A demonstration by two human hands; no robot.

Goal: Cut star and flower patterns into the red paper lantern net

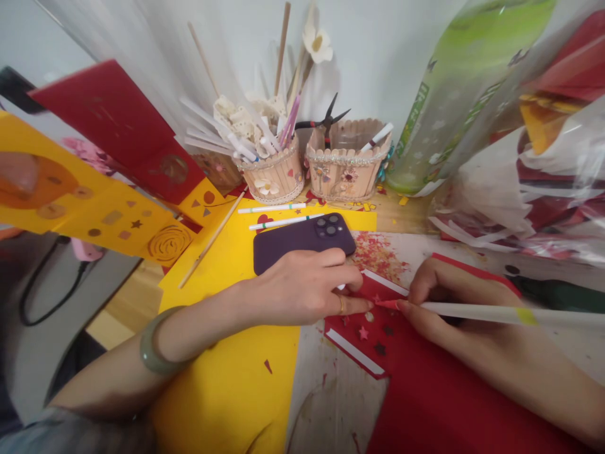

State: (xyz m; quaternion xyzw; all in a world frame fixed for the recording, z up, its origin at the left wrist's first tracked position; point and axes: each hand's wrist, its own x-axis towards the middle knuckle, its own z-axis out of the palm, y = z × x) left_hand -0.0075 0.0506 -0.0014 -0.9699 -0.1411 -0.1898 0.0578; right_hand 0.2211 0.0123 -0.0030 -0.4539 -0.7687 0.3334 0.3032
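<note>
- Your right hand [477, 350], right of the phone [293, 244], pinches a white stick [477, 311] close to its working end, probably for fine control; a pink tip [388, 304] points towards your other hand.
- Your left hand [312, 284] overlaps the phone's near edge with fingers curled; one fingertip reaches down to the red card [401, 353], perhaps to steady it. You show something white under those fingers, but I cannot tell whether you grip it.
- The red card lies to the right of the phone and nearer you, within reach of both hands, its small stars [363, 333] loosely grouped between white strips [354, 352].
- Beyond the phone, the pen basket [278, 173] keeps sticks upright, seemingly to free the desk [321, 410].
</note>
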